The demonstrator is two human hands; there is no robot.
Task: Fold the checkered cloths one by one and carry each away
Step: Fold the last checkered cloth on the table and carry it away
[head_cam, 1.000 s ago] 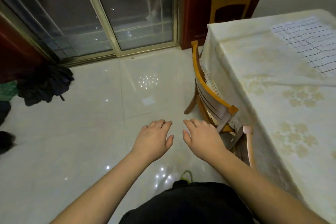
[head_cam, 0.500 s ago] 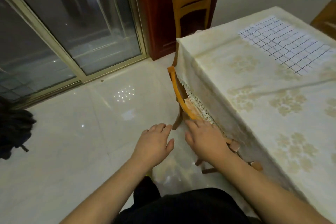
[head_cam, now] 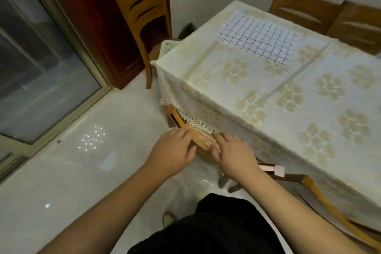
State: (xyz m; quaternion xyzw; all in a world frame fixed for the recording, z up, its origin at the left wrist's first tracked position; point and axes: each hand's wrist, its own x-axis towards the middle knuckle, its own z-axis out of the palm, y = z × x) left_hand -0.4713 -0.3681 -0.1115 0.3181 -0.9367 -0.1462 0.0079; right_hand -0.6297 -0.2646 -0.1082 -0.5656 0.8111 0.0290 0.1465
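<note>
Left hand [head_cam: 172, 151] and right hand [head_cam: 234, 153] reach forward, fingers relaxed, seemingly resting on chair back [head_cam: 201, 140].

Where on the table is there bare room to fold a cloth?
Free: the floral tablecloth between the checkered cloth and the near edge. Crowded: that edge, where left hand and right hand rest on the chair back.
</note>
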